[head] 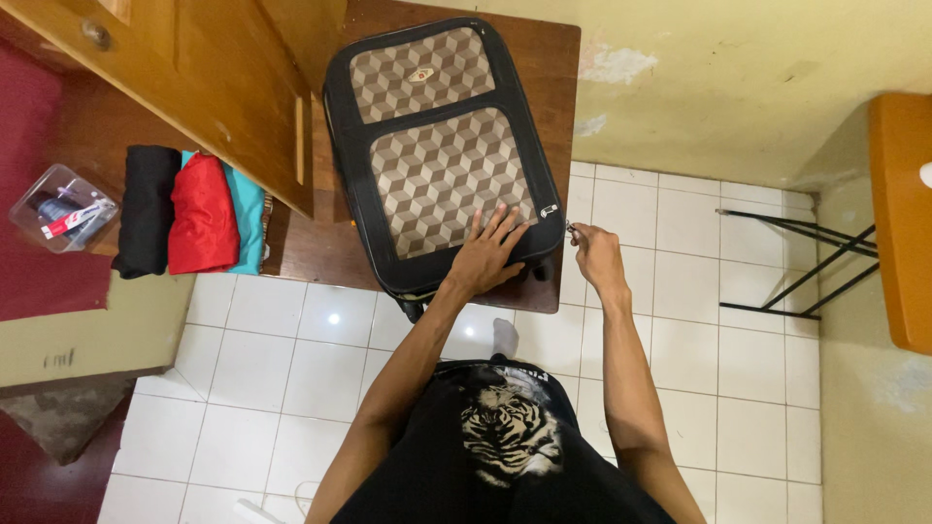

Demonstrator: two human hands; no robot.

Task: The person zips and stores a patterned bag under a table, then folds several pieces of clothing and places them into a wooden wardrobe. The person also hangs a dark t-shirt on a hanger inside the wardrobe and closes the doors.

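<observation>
At the far left, folded clothes (189, 212) are stacked outside the suitcase (442, 155), which lies closed on the brown table (325, 247). The left hand (488, 254) is pressed flat on it, fingers spread. The zipper pull (570, 230) is pinched by the right hand (597, 254) at the corner; zipping seems nearly finished.

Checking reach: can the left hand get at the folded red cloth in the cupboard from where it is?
Probably yes: left hand lies flat on the checkered suitcase, holding nothing; folded red cloth shows uncovered past the open wooden door.
</observation>
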